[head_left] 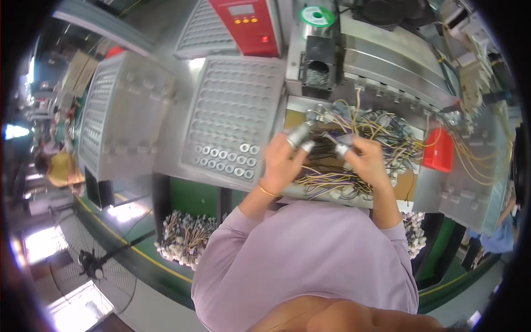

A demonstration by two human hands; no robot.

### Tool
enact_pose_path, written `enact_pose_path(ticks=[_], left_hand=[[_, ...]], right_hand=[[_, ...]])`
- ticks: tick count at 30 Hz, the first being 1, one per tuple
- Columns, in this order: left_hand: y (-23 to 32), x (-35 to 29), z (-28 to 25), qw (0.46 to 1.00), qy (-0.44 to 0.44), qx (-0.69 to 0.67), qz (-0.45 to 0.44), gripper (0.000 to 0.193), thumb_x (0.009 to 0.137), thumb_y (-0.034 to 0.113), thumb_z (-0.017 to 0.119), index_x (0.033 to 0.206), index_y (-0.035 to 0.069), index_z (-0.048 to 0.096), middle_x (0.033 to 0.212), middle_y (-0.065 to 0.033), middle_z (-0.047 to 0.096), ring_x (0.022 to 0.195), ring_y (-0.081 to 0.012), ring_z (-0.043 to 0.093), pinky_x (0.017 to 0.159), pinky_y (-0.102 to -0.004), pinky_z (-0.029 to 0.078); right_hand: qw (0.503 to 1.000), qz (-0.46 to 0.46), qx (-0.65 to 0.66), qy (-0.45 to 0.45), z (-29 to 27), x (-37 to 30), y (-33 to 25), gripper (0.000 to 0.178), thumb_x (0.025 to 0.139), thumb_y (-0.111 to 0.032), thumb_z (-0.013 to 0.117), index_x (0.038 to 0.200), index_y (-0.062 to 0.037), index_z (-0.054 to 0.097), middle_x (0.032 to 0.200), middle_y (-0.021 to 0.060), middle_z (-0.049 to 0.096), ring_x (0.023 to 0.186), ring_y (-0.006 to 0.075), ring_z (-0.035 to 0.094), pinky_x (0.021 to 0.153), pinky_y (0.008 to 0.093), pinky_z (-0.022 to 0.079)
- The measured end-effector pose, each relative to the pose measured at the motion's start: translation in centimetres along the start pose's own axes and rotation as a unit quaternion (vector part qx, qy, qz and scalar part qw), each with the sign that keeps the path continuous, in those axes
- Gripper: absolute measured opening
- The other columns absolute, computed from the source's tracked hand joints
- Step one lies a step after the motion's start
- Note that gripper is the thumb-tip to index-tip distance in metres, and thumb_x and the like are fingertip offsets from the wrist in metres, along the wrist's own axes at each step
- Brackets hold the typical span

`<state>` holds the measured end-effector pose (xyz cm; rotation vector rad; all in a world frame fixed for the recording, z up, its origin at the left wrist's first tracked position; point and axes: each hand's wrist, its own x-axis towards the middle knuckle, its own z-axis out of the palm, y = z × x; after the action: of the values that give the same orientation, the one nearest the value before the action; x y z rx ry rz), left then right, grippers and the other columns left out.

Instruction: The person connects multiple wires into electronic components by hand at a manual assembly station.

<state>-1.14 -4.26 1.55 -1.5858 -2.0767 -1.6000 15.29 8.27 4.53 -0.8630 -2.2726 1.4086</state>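
My left hand (283,160) is over the left part of a wire pile, its thumb and index finger in pale finger covers and drawn toward each other. What lies between them is blurred. Just beyond those fingertips is a shiny, blurred metal piece (315,113). To the right, my right hand (366,160) pinches what looks like a thin wire (332,139), which points toward the left hand. Its fingertips are covered too. Under and around both hands spread yellow, white and dark wires (381,127) with small white connectors, on a brown board.
Left of my hands lies a grey tray (232,99) of round pockets, several filled with metal rings (224,155). Behind stand a red control box (243,27), a solder spool (317,16) and a metal machine (387,55). A red bin (438,149) stands at right.
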Motion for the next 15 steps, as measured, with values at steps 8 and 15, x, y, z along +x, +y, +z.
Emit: enact_pose_path(ticks=[8,15], left_hand=[[-11.0,-8.5,-5.9,0.834,-0.043,0.536,-0.124,0.028,0.073,0.017,0.062,0.099,0.006,0.062,0.091,-0.0127,0.060,0.081,-0.0320,0.053,0.077,-0.0385,0.042],[-8.5,-3.6,-5.3,0.875,0.054,-0.204,-0.435,0.035,0.076,0.001,0.056,0.110,-0.003,0.052,0.109,-0.0118,0.054,0.090,-0.0203,0.057,0.076,-0.0318,0.047]], right_hand=[[0.991,0.015,0.132,0.016,0.5,0.6,2.2,0.010,0.077,-0.005,0.057,0.085,0.0017,0.058,0.065,-0.0005,0.056,0.055,0.0037,0.050,0.050,0.0184,0.040],[0.995,0.014,0.091,0.037,1.0,0.8,0.7,0.013,0.077,-0.007,0.057,0.088,-0.0009,0.060,0.062,-0.0024,0.054,0.053,0.0028,0.046,0.047,0.0182,0.036]])
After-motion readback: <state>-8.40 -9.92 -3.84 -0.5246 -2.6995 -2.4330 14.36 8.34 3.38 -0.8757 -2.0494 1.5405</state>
